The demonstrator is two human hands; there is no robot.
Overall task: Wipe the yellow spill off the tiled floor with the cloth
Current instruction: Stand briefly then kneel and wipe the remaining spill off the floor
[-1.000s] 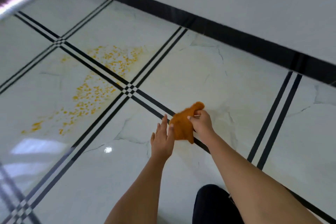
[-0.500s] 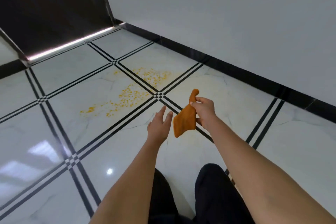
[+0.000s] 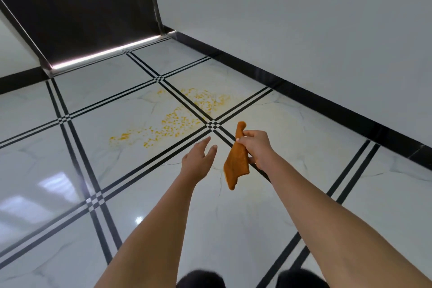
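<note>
Reaching forward above the tiled floor (image 3: 292,206), our right hand (image 3: 256,147) pinches the orange cloth (image 3: 236,166), which hangs down in the air; our left hand (image 3: 198,159) is flat, fingers relaxed. Yellow spill (image 3: 177,119) lies farther left.

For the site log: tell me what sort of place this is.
Probably an indoor corner of a room or hallway: a glossy white tiled floor with black inlay lines, a plain white wall with a black skirting board, and a dark door or panel at the far end.

No readable text, labels, numbers
</note>
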